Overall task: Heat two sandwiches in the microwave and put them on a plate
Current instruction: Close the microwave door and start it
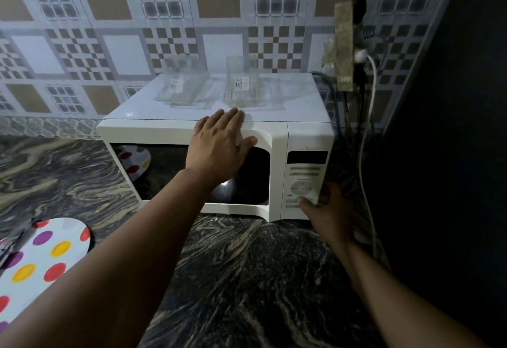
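Observation:
A white microwave (164, 130) stands on the dark marbled counter with its door closed. My left hand (219, 141) lies flat on the top front edge of the door, fingers spread. My right hand (326, 205) is at the lower right corner of the control panel (304, 180), thumb on a lower button. A white plate with coloured dots (41, 262) sits on the counter at the lower left. Two clear plastic sandwich packs (181, 89) (241, 86) rest on top of the microwave; I cannot tell what is in them. The dark door window hides the inside.
A white cable (367, 139) hangs from a wall socket strip (344, 45) to the right of the microwave. A dark wall closes the right side. The tiled wall runs behind. The plate is mirrored in the door glass.

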